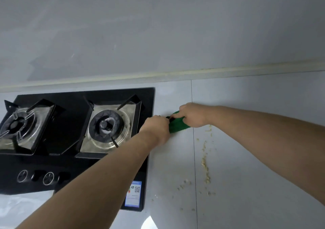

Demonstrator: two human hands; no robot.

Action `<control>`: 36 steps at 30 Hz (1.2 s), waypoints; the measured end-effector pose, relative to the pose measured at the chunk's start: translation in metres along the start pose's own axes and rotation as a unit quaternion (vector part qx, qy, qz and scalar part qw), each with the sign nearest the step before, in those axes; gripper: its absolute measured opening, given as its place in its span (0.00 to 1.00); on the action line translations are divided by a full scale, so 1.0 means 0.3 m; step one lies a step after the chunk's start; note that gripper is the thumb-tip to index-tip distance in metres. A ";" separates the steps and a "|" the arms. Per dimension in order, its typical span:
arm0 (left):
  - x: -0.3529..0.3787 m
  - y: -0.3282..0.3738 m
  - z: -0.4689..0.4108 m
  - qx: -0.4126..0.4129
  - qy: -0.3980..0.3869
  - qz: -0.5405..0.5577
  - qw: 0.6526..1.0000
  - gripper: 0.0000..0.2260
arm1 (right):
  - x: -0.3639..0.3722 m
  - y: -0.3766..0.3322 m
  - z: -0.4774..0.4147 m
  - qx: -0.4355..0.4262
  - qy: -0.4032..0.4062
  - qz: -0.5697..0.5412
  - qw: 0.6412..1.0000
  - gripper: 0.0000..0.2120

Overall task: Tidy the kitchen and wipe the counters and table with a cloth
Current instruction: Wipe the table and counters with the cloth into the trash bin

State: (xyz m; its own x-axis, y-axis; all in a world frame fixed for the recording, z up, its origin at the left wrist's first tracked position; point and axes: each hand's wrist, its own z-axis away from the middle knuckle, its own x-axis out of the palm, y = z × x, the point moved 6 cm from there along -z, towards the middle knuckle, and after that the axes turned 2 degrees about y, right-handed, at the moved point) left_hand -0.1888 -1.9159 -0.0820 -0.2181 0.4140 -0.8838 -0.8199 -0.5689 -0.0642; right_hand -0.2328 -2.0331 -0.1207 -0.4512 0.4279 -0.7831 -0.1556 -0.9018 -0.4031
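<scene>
Arms outstretched, left hand [156, 129] near right hand [192, 116], both apparently clenched

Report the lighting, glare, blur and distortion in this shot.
Head view: soft, even light with faint shadows; a blown-out glare patch on the counter at the bottom edge; wide-angle distortion bows the wall strip and tilts the hob; left hand, right hand and green cloth look slightly soft, crumbs too.

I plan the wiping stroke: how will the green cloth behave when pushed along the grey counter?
The green fabric cloth is probably floppy: it bunches between the left hand and right hand. It likely glides on the smooth grey counter, and should drag the loose pale crumbs along.
</scene>
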 end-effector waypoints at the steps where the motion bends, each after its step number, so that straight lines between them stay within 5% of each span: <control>1: 0.013 0.007 0.026 0.006 -0.004 0.002 1.000 0.12 | 0.018 -0.013 0.017 -0.005 -0.006 -0.004 1.000 0.30; 16: 0.161 0.090 0.308 0.001 -0.043 0.095 0.995 0.10 | 0.205 -0.149 0.200 -0.023 -0.040 -0.018 0.999 0.31; 19: 0.098 0.064 0.271 -0.018 -0.067 0.137 0.988 0.11 | 0.148 -0.154 0.200 -0.017 0.008 -0.051 0.999 0.32; 25: -0.153 0.050 0.148 0.001 0.010 0.090 0.996 0.14 | -0.112 -0.083 0.238 0.003 0.157 -0.105 0.982 0.32; 36: -0.282 0.296 -0.181 0.101 0.101 0.028 0.989 0.17 | -0.248 0.273 0.320 0.115 0.274 0.001 0.955 0.31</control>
State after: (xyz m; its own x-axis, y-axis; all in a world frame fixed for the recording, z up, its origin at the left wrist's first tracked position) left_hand -0.2144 -2.0399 -0.0381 -0.1731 0.2240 -0.9591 -0.9029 -0.4252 0.0636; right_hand -0.2964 -2.1446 -0.0498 0.0666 0.3373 -0.9390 -0.3719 -0.8649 -0.3371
